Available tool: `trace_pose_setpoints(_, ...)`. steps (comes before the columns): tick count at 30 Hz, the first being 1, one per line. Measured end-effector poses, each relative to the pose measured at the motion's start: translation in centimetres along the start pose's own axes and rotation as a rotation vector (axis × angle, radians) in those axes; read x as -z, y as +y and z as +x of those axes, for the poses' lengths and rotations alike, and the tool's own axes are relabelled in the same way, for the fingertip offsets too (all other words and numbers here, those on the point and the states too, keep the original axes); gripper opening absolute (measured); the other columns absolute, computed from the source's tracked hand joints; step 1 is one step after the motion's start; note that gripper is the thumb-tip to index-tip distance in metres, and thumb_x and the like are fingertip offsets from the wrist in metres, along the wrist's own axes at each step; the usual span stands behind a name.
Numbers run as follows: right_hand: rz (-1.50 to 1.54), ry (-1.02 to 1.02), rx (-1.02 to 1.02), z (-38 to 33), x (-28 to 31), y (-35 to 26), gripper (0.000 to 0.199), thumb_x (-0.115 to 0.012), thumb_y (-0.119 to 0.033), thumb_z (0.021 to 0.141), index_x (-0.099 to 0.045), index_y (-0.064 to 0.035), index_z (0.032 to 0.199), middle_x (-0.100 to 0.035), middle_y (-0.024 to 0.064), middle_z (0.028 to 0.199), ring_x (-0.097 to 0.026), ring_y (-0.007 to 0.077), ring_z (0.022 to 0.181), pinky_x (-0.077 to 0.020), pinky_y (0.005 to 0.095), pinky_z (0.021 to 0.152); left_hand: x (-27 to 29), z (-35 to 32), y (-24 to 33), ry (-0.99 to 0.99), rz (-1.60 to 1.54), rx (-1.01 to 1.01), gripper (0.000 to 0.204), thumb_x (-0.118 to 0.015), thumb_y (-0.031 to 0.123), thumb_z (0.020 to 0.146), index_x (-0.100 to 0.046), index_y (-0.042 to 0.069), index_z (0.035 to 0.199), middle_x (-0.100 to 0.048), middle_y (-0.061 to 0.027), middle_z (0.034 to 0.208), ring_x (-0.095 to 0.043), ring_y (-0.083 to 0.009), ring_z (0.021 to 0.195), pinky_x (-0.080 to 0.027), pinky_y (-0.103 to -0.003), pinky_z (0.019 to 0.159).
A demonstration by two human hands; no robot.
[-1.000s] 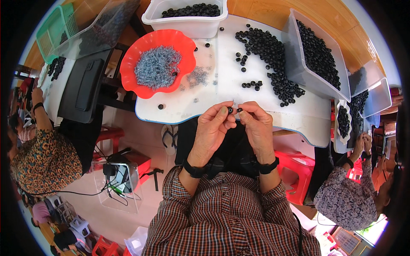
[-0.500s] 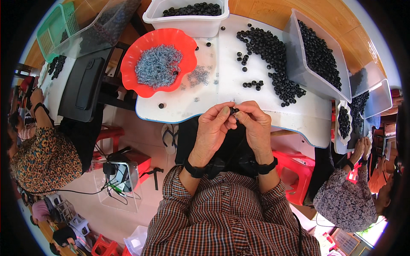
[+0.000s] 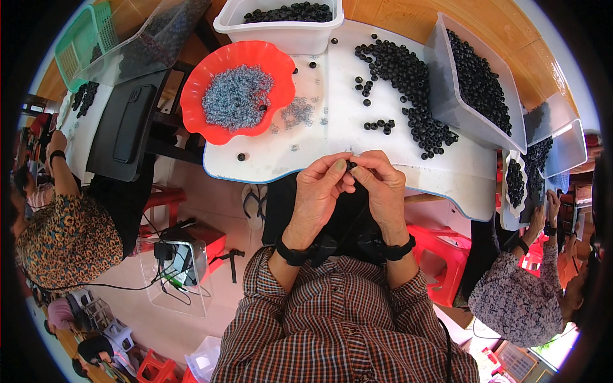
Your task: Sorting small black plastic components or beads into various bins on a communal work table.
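Just over the table's near edge, my left hand (image 3: 324, 186) and my right hand (image 3: 382, 185) meet at the fingertips. Both are closed in a pinch on one small round black part (image 3: 350, 165), mostly covered by thumbs and fingers. Whether a small clear piece is held with it, I cannot make out. A red wavy-rimmed bowl (image 3: 191, 110) to the left carries a heap of small clear pieces (image 3: 235, 97). Beyond my hands, many loose black round parts (image 3: 408, 80) lie spread on the white table (image 3: 268, 156).
A white tub (image 3: 281, 38) of black parts stands at the back, and a clear bin (image 3: 456, 105) of them at the right. Scattered clear pieces (image 3: 297, 112) lie beside the bowl. Co-workers sit left (image 3: 70, 236) and right (image 3: 520, 297). A red stool (image 3: 440, 262) is beside me.
My hands stay almost in the same place, still pinched together on the black part. The right co-worker's hands have moved apart a little.
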State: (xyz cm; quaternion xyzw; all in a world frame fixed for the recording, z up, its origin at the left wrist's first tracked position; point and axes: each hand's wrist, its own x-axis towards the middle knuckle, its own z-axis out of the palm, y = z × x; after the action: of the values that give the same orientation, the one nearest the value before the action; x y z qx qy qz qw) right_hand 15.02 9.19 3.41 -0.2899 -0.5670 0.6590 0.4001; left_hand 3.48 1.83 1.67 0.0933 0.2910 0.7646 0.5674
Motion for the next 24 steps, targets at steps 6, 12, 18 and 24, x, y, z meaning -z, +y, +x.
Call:
trace_pose_setpoints(6,-0.053,-0.002,0.014,-0.1,-0.1,-0.1,0.017,-0.066,0.005,0.086,-0.071,-0.0014,0.101,-0.059,0.0028,0.101,-0.059,0.0103,0.089,-0.0484,0.0216,0.077,-0.1,-0.1,0.3,0.016,0.07,-0.01,0.025,-0.056,0.01,0.098,-0.062,-0.004,0.118,-0.066,-0.0071,0.089,-0.063,-0.0121,0.075,-0.057,-0.025,0.067)
trace_pose_setpoints(12,-0.145,0.005,0.059,0.0,-0.1,0.3,0.018,-0.065,0.005,0.086,-0.07,-0.0019,0.101,-0.058,0.0028,0.1,-0.059,0.0102,0.087,-0.0483,0.0221,0.076,0.0,-0.1,0.2,0.05,0.108,-0.037,0.025,-0.056,0.01,0.098,-0.062,-0.004,0.119,-0.066,-0.0069,0.09,-0.064,-0.0118,0.076,-0.057,-0.025,0.066)
trace_pose_setpoints(18,-0.279,0.029,0.13,0.1,-0.3,0.6,0.016,-0.066,0.005,0.084,-0.07,-0.0032,0.098,-0.058,0.0044,0.098,-0.059,0.0123,0.084,-0.0483,0.0236,0.073,-0.1,-0.2,0.2,0.12,0.21,-0.039,0.025,-0.057,0.009,0.097,-0.063,-0.003,0.118,-0.066,-0.0056,0.087,-0.063,-0.0108,0.071,-0.056,-0.024,0.064)
trace_pose_setpoints(24,-0.493,0.017,0.239,0.1,-1.1,-0.4,0.014,-0.065,0.005,0.084,-0.068,-0.0016,0.096,-0.057,0.0057,0.096,-0.059,0.0154,0.082,-0.0494,0.0254,0.071,-0.5,-0.4,0.4,0.158,0.306,-0.078,0.024,-0.057,0.01,0.098,-0.064,-0.003,0.117,-0.067,-0.0062,0.085,-0.064,-0.0107,0.07,-0.057,-0.024,0.064)
